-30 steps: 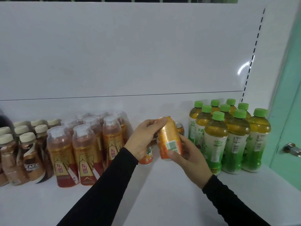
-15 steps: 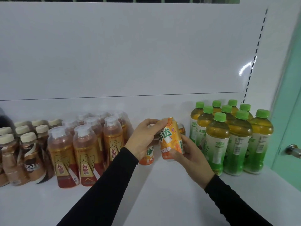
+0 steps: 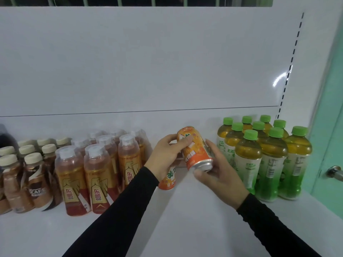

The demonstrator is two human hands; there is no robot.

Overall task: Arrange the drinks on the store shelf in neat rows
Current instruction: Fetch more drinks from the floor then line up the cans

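Observation:
An orange soda can [image 3: 196,151] is held above the white shelf [image 3: 185,219], tilted with its silver bottom toward me. My left hand [image 3: 167,156] grips its upper part, fingers curled over the top. My right hand [image 3: 219,171] cups it from below and the right. A second orange can [image 3: 168,179] stands on the shelf under my left wrist, partly hidden. Amber bottles with clear caps [image 3: 98,169] stand in rows to the left, green-capped tea bottles [image 3: 259,156] to the right.
Brown coffee bottles with cream caps [image 3: 26,175] fill the far left. The white back panel [image 3: 148,62] rises behind. A teal door with a metal knob [image 3: 334,172] is at the right edge.
The can has been turned and tipped in both hands, so its bottom now faces me. Both hands stay on it at about the same place.

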